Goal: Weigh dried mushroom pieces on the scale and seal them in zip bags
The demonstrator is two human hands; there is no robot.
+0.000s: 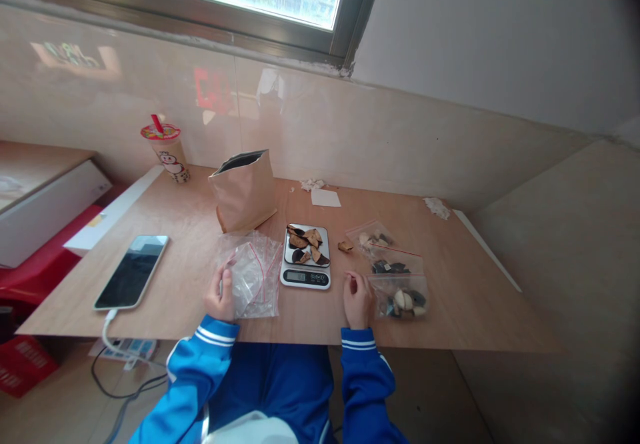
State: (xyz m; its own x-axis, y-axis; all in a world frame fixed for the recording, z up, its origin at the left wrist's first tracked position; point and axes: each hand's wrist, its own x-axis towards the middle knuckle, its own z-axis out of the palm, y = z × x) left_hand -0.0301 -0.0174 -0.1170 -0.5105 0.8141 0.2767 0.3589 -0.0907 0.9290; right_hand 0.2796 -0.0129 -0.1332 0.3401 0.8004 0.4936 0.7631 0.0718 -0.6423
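Observation:
My left hand [220, 295] rests with curled fingers and thumb at the left edge of a stack of clear zip bags [253, 284] with red seal lines. Right of the bags is a small white kitchen scale [306, 277], bearing several brown, dark-edged dried pieces [307, 241]; its display is too small to read. My right hand [358, 299] is loosely closed on the table, thumb and forefinger tips together, nothing visible in it. One loose dried piece [345, 247] lies beyond it. To its right are three filled zip bags: pale pieces [376, 239], dark pieces [393, 267], and mixed pieces [407, 302].
An open brown paper pouch [245, 194] stands behind the clear bags. A phone [133, 274] with a charging cable lies left, and a drink cup [171, 157] stands at the back. A white card [325, 197] and crumpled tissues [437, 208] lie near the wall.

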